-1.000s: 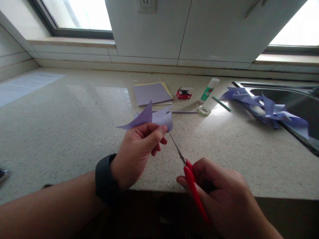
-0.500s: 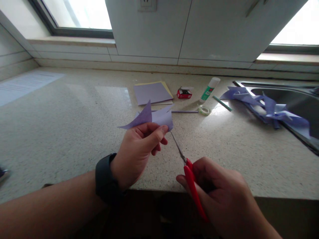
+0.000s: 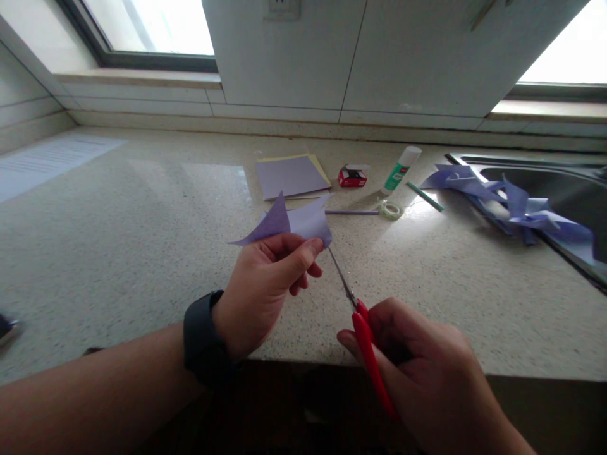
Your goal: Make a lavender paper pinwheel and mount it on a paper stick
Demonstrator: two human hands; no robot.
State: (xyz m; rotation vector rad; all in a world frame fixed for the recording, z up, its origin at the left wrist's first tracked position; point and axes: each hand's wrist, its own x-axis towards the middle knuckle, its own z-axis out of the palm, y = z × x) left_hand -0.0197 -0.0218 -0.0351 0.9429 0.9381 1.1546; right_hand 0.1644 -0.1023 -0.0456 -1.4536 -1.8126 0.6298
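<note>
Between thumb and fingers, my left hand (image 3: 275, 272) pinches a cut piece of purple paper (image 3: 306, 224) above the counter. One pointed flap of the paper stands up on the left; my fingers cover its lower edge. My right hand (image 3: 422, 366) is closed around the red handles of a pair of scissors (image 3: 365, 344). The blades point up and left, their tips close to the paper's lower right corner. Whether the tips touch the paper I cannot tell.
Behind the hands lie a stack of coloured paper (image 3: 294, 177), a small red box (image 3: 352, 176), a glue stick (image 3: 401, 170), a tape roll (image 3: 391, 210), a purple stick (image 3: 353, 212) and a green stick (image 3: 425, 196). Purple paper pinwheels (image 3: 516, 202) rest on the sink edge (image 3: 576, 272).
Very little differs. The hands, paper and scissors sit slightly further right in the picture, as does the background; the grip of both hands stays the same.
</note>
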